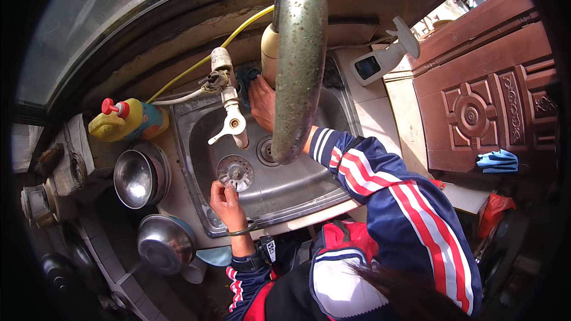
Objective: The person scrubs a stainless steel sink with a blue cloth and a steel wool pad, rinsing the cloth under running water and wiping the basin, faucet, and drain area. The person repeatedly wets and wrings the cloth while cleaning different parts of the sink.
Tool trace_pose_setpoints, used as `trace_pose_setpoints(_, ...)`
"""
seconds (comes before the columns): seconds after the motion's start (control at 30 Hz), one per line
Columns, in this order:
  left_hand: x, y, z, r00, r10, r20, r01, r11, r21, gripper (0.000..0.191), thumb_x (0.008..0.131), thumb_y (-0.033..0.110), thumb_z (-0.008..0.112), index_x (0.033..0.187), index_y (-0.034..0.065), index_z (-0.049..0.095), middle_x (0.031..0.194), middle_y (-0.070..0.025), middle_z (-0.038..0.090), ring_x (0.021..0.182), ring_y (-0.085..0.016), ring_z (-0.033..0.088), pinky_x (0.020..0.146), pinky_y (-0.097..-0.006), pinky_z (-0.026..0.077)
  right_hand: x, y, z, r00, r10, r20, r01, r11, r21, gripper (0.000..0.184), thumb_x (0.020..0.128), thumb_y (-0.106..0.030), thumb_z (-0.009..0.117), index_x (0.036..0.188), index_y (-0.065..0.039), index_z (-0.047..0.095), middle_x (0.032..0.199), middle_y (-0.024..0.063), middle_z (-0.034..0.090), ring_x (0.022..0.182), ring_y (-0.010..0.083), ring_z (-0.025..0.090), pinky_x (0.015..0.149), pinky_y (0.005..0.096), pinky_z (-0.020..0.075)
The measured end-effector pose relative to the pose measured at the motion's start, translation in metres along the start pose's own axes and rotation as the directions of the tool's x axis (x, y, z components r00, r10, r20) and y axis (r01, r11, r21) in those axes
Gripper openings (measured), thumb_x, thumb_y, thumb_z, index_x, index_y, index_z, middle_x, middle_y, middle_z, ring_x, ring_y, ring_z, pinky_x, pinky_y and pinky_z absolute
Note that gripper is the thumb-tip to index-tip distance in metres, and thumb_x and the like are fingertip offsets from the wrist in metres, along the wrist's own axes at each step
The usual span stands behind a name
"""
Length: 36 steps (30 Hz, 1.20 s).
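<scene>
My left hand point(229, 207) pinches the near edge of a round perforated metal sink strainer point(236, 172) over the left part of the stainless steel sink point(285, 189). At the back of the sink, my right hand point(262, 103) presses on a dark blue cloth point(246, 81) beside a cream-coloured pipe point(269, 49). Part of the right hand and wrist is hidden by a thick, speckled curved pipe point(301, 67) in front. The drain opening point(266, 150) shows between the hands. A white tap with a lever point(232, 121) hangs over the basin.
Left of the sink stand a yellow pump bottle point(129, 120) and stacked metal bowls point(138, 178). Another metal bowl point(165, 245) sits nearer. On the right are a white spray bottle point(384, 55), a carved brown door point(477, 107) and a blue cloth point(497, 161). A yellow hose point(192, 72) runs behind.
</scene>
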<state>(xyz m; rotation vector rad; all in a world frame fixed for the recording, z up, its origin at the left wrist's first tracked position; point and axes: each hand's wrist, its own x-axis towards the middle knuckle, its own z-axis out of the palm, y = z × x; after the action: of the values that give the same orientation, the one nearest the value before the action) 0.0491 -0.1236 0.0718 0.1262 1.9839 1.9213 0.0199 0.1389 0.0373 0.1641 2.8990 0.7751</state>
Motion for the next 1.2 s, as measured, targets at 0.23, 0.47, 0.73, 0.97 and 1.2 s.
trace_pose_setpoints(0.23,0.001,-0.007,0.001,1.000,-0.021,-0.018,0.020,0.997,-0.074,0.012,0.094,0.002,0.054,0.084,0.0073,0.050,0.072,0.0062,0.045,0.062,-0.002,0.038,0.054,-0.0202,0.029,0.023,-0.001,-0.002,0.901,0.367,-0.234,0.015,0.511,0.859,0.034,0.075,-0.005,0.061,0.108,0.003,0.065,0.121,0.0236,0.055,0.119,0.0380,0.051,0.106,0.0467,0.0388)
trace_pose_setpoints(0.47,0.011,-0.011,0.009,0.996,0.027,0.089,-0.029,0.999,0.028,0.014,0.093,0.001,0.056,0.083,0.0073,0.049,0.074,0.0063,0.046,0.063,-0.002,0.038,0.055,-0.0204,0.030,-0.008,0.005,-0.012,0.985,-0.164,0.046,0.168,0.980,-0.109,0.046,0.097,-0.028,0.045,0.130,0.000,0.063,0.135,0.0173,0.059,0.136,0.0369,0.043,0.118,0.0570,0.0185)
trace_pose_setpoints(0.73,0.005,0.000,-0.005,0.998,0.020,0.067,-0.023,0.998,0.053,0.009,0.093,0.001,0.054,0.085,0.0059,0.052,0.077,0.0063,0.046,0.066,-0.002,0.037,0.057,-0.0193,0.030,0.035,-0.015,-0.015,0.961,0.267,0.075,-0.231,0.921,-0.313,0.050,0.098,-0.028,0.045,0.139,0.000,0.055,0.145,0.0202,0.050,0.134,0.0443,0.043,0.112,0.0643,0.0209)
trace_pose_setpoints(0.97,0.003,-0.001,-0.019,0.997,0.040,0.069,-0.044,0.998,0.055,0.008,0.093,0.002,0.055,0.086,0.0045,0.052,0.081,0.0049,0.048,0.071,-0.004,0.040,0.061,-0.0201,0.033,0.026,-0.003,-0.017,0.996,0.083,0.014,-0.081,0.990,-0.120,0.047,0.093,-0.031,0.047,0.123,-0.001,0.066,0.127,0.0221,0.062,0.125,0.0408,0.052,0.114,0.0552,0.0271)
trace_pose_setpoints(1.2,0.004,-0.007,-0.012,0.999,0.014,0.041,-0.013,1.000,-0.026,0.007,0.092,0.000,0.054,0.087,0.0035,0.053,0.082,0.0039,0.050,0.075,-0.003,0.044,0.067,-0.0195,0.037,0.024,-0.010,0.039,0.976,0.056,-0.210,-0.049,0.998,0.040,0.053,0.091,-0.033,0.045,0.129,0.001,0.060,0.133,0.0243,0.057,0.131,0.0414,0.047,0.118,0.0520,0.0245)
